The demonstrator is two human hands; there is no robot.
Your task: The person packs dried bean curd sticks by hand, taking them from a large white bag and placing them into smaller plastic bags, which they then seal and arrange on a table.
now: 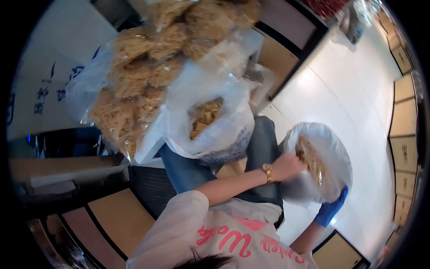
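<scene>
My left hand (290, 167), bare with a gold watch at the wrist, reaches across into a white plastic-lined bin (298, 188). Its fingers are closed beside tan pieces in clear plastic (313, 162); what they hold is hidden. At the bin's lower right edge, my right hand (332, 207) wears a blue glove and grips the white liner. Another white plastic bag (233, 121) stands open above my knees, with tan strips (207, 117) inside. Clear bags of tan dried food (130, 80) are piled at its upper left.
Wooden panels with black frames (120, 213) stand at the lower left. A light tiled floor (331, 94) stretches behind the bin. Along the right edge runs a row of tan boxes or panels (404, 152). Red packs (324, 6) lie at the top.
</scene>
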